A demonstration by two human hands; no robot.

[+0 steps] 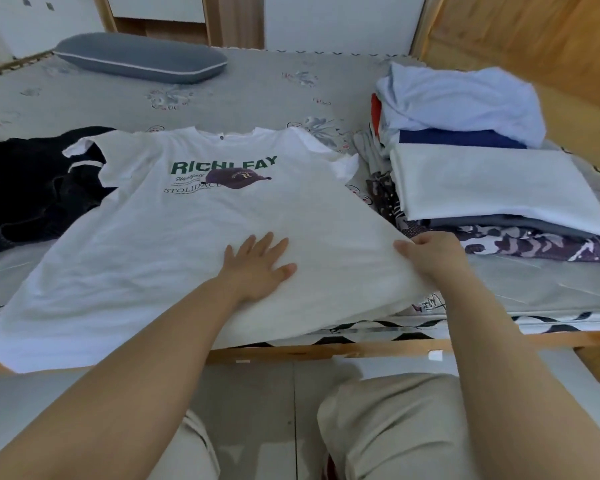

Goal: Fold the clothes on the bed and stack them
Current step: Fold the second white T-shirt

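A white T-shirt [174, 233] with green lettering and a purple cap print lies spread face up across the bed [257, 91], its hem hanging over the front edge. My left hand [257, 265] rests flat on the lower middle of the shirt, fingers spread. My right hand [430, 254] pinches the shirt's right side edge and lifts it slightly. To the right stands a stack of folded clothes [492, 188] with a white piece on top. Behind it sits a second pile [461, 102] topped by a rumpled light blue garment.
A black garment [32, 181] lies crumpled on the bed to the left, partly under the shirt's sleeve. A grey pillow [139, 57] lies at the far side. The wooden bed frame [361, 348] runs along the front, with my knees below it. A wooden wall panel [534, 36] stands on the right.
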